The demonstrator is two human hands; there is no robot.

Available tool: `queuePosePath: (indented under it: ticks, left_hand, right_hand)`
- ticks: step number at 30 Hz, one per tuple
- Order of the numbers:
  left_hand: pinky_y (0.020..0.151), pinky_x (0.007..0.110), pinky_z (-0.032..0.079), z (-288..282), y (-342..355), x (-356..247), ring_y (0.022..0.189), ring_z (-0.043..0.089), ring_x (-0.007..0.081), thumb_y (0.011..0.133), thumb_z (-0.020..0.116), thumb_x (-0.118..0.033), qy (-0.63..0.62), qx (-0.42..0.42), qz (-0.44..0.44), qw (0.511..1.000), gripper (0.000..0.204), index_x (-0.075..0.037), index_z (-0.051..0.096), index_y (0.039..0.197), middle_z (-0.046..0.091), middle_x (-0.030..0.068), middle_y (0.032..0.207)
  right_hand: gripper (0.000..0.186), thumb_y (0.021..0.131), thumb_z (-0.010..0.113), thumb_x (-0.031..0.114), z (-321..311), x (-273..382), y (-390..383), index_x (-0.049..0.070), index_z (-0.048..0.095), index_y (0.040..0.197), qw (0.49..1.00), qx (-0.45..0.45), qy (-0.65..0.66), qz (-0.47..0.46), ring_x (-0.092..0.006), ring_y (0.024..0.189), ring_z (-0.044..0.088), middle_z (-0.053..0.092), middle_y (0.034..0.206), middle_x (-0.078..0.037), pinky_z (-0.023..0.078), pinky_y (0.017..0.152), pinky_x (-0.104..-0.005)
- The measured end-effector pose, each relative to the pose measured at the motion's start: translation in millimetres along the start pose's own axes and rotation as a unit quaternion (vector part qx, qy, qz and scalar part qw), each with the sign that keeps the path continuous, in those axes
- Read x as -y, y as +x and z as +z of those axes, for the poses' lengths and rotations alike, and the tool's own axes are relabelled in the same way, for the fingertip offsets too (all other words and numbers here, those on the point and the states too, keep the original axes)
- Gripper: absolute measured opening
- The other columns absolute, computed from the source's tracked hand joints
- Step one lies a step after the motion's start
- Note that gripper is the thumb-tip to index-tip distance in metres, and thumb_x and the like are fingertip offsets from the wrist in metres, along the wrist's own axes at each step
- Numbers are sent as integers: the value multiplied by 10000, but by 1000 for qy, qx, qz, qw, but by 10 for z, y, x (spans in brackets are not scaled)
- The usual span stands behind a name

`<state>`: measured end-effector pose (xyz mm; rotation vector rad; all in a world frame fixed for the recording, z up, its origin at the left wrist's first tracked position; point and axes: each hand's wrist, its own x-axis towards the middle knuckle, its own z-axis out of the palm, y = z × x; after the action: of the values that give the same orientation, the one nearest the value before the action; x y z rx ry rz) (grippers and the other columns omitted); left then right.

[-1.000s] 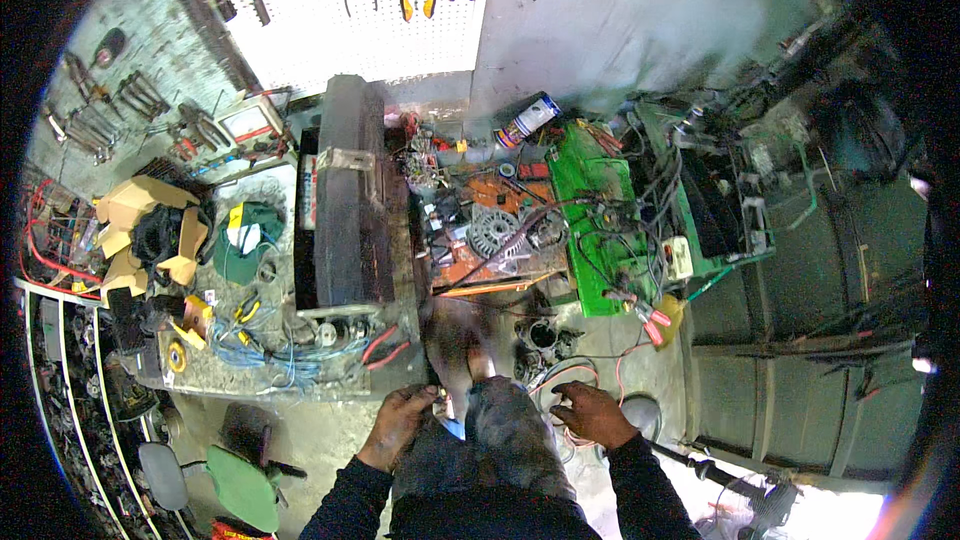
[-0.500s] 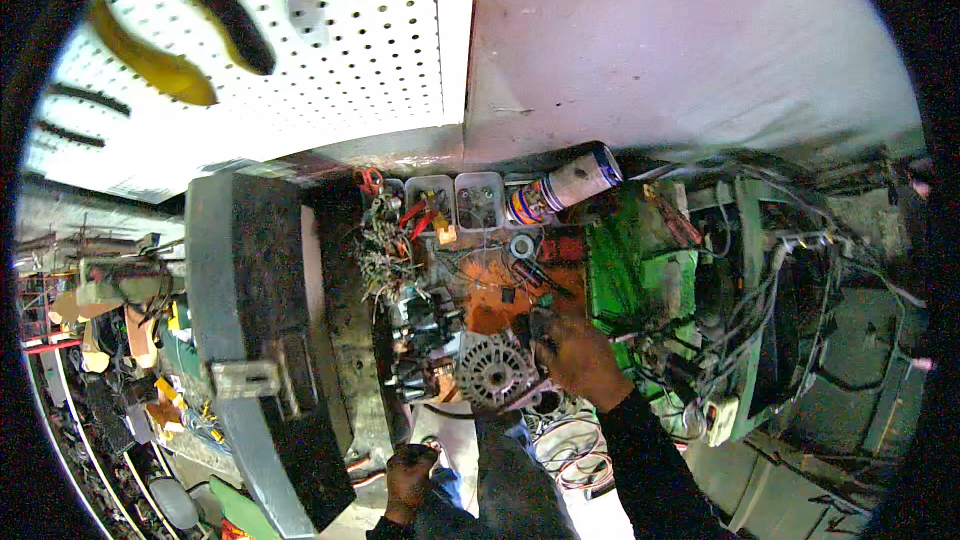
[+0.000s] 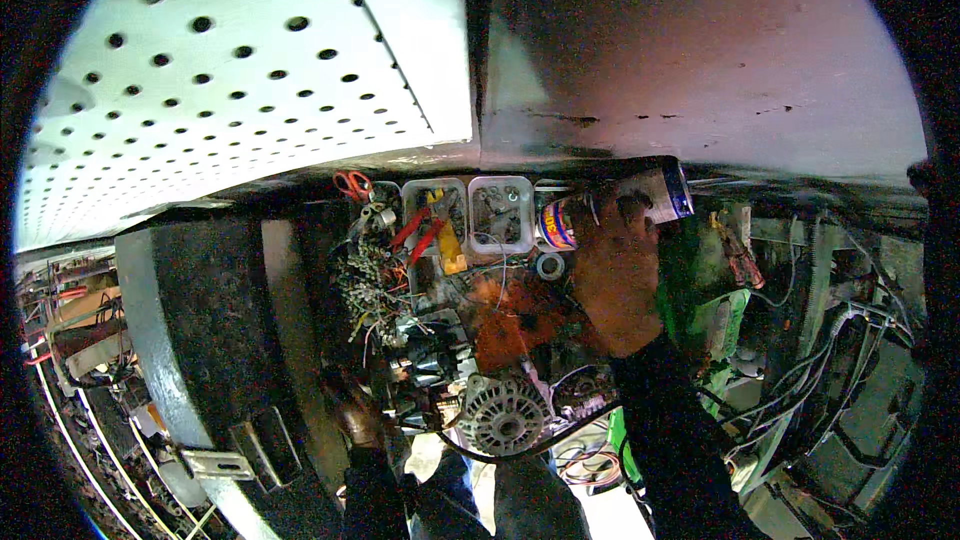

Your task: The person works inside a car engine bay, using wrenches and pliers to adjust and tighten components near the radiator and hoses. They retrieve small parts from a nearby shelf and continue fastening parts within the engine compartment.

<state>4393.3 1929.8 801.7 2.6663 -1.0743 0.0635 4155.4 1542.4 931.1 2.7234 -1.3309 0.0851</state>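
Note:
My right hand [image 3: 618, 285] reaches to the back of the bench, its fingers closed round a cylindrical can [image 3: 672, 190] with a dark blue rim and a bright printed label. The can is tilted, and the hand covers its middle. My left hand [image 3: 355, 415] is low at the left edge of the bench, beside small dark parts; it is dim, and its fingers do not show clearly. In front of me is a round metal alternator [image 3: 504, 415] with a slotted face. Behind it lies a rusty orange plate [image 3: 520, 320].
Two clear plastic bins [image 3: 500, 215] with small parts stand at the back, red-handled pliers [image 3: 425, 238] at one. A bundle of wires [image 3: 370, 285] and a dark cabinet [image 3: 215, 340] are at left. Cables [image 3: 810, 390] hang round a frame at right. A perforated white panel [image 3: 250, 70] rises behind.
My right hand has moved away from beside the alternator to the can at the back and closed on it. My left hand has moved up and left to the bench edge. The view has shifted closer.

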Motion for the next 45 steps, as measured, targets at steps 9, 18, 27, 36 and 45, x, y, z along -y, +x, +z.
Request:
queuePosePath:
  ticks: [9,18,27,36,45]
  left_hand:
    - [984,490,495,375,252,28,1109,618,409,1002,565,-236,-47,-18,-50,997,508,-11,469,1447,602,278,1303]
    - [989,503,493,496,246,52,1131,609,413,1005,562,-245,-67,-13,-41,997,496,-12,486,1436,599,276,1313]
    - [993,515,490,423,204,172,1153,599,418,1008,558,-255,-54,-20,-48,997,486,-13,503,1426,596,274,1322]
    - [998,528,488,525,268,106,1175,590,422,1010,555,-265,-69,-8,-34,997,477,-14,519,1415,592,272,1332]
    - [1002,540,486,523,121,190,1197,581,427,1013,551,-274,-67,-11,-45,997,470,-15,536,1404,589,270,1341]
  right_hand:
    - [834,608,817,379,-67,-193,90,131,601,1374,994,89,-41,-48,-418,1294,498,582,1352,-161,327,1125,-659]
    - [499,853,611,213,404,-587,42,142,622,1347,984,33,-168,-45,-418,1338,477,582,1377,-153,319,1126,-670]
    - [494,853,594,207,-842,-279,-108,130,628,1340,972,231,14,-32,-382,1265,518,592,1360,-143,397,1046,-626]
    - [499,805,652,200,99,-22,-664,100,641,1293,947,237,90,-199,-359,1167,580,635,1181,-137,439,1015,-612]
    - [641,817,687,205,104,861,224,40,527,1416,940,33,255,-226,-382,1166,584,560,1346,-195,528,922,-480]
